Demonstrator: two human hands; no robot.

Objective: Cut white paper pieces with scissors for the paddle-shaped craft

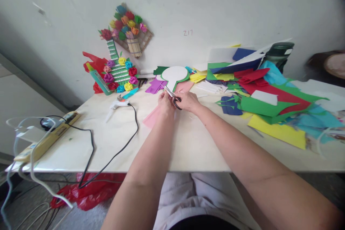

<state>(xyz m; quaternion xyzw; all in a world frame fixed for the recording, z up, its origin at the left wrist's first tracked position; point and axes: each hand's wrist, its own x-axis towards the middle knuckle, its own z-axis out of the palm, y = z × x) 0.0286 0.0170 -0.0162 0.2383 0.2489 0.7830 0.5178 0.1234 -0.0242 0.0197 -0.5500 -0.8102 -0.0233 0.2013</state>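
Observation:
My right hand (189, 101) is closed around the dark handles of a pair of scissors (170, 92), whose metal blades point away and to the left. Close against it, my left hand (166, 100) has its fingers pressed together beside the blades; whatever they pinch is too small or hidden to name. A sheet of pink paper (151, 116) lies partly under my left forearm. Just beyond the hands is a white round-headed cutout with a stem (175, 74), edged in green. Purple paper (155, 86) and a salmon-pink piece (185, 86) lie on either side of it.
A white glue gun (118, 105) with a black cord and a power strip (48, 138) are on the left. Paper-flower crafts (121, 73) and a green glue bottle (100, 82) stand behind. Coloured paper sheets (272, 106) pile up on the right, near a dark bottle (277, 55).

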